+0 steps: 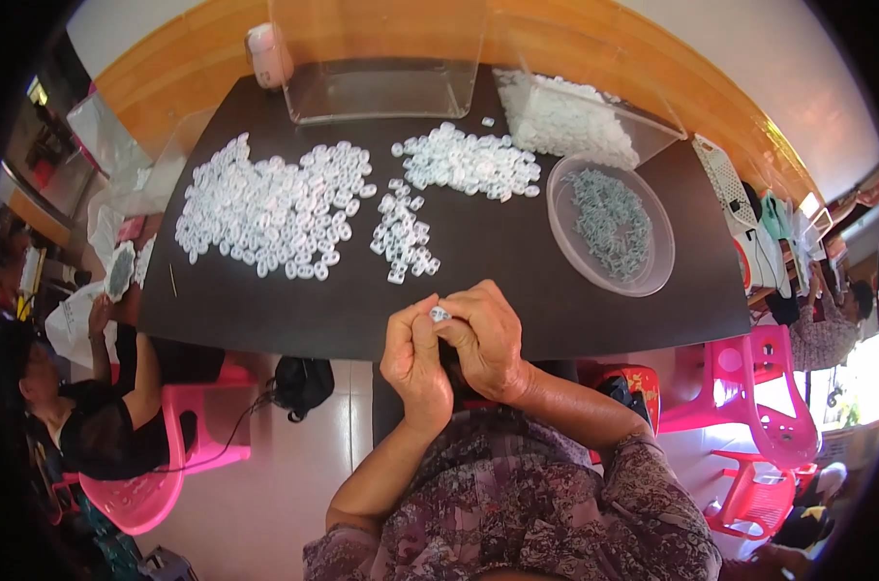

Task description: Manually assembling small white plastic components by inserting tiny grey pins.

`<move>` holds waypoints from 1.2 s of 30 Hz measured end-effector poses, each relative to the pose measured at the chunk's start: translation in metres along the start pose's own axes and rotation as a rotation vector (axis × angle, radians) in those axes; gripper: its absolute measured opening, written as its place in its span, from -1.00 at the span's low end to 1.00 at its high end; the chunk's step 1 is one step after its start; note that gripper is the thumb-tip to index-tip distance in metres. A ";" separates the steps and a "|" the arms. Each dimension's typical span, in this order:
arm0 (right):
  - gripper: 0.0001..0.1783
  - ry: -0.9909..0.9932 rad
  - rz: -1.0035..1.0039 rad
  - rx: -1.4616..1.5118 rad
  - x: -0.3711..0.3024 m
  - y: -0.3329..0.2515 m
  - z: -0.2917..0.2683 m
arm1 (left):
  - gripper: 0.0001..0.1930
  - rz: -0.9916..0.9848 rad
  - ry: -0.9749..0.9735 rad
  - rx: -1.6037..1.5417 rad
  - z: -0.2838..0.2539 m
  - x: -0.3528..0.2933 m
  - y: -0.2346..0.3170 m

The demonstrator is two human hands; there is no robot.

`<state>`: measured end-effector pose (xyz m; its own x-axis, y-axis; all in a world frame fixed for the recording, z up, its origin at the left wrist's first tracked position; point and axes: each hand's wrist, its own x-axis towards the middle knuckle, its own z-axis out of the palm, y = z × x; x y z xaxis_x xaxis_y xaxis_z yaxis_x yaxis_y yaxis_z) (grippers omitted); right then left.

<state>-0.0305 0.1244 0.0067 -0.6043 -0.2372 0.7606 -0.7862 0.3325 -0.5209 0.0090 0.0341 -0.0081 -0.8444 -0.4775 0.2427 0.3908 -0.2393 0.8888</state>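
Note:
A small white plastic piece point(439, 314) is pinched between the fingertips of my left hand point(415, 353) and my right hand point(486, 334), just over the front edge of the dark table point(294, 315). Both hands are closed on it, and most of it is hidden by the fingers. Beyond them lies a small pile of white plastic pieces point(406, 232). A large heap of white oval pieces point(270, 208) spreads to the left, and another heap point(473, 163) sits farther back. On the right, a round clear tub point(659, 261) holds many small grey-green screw-like parts point(609, 223).
A tipped clear bin point(652, 121) spills white pieces at the back right. Another clear bin point(381, 87) stands at the back, beside a pink object point(268, 55). Pink chairs point(764, 387) stand right, and a seated person point(96, 416) is at the left. A black bag point(302, 385) lies on the floor.

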 end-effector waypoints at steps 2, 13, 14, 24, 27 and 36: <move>-0.78 0.000 0.029 -0.041 0.004 0.004 -0.009 | -0.78 -0.163 -0.122 0.042 -0.001 0.004 0.010; -0.87 0.158 -0.195 -0.642 0.160 0.113 -0.123 | -0.88 0.280 -0.257 0.683 -0.019 0.083 0.014; -0.87 0.115 -0.142 -0.770 0.173 0.136 -0.137 | -0.89 0.440 -0.316 0.823 -0.012 0.093 0.014; -0.80 0.045 -0.220 -0.843 0.170 0.141 -0.142 | -0.87 0.685 -0.496 1.281 0.021 0.196 -0.039; -0.79 -0.018 -0.293 -0.748 0.153 0.123 -0.138 | -0.82 0.592 -0.580 1.391 0.032 0.204 -0.046; -0.83 -0.069 -0.220 -0.616 0.130 0.089 -0.138 | -0.90 0.533 -0.815 1.310 0.055 0.181 -0.053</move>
<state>-0.1612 0.2490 0.1122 -0.4608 -0.4106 0.7868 -0.6869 0.7264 -0.0233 -0.1847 0.0065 0.0098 -0.8487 0.3831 0.3645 0.4836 0.8412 0.2419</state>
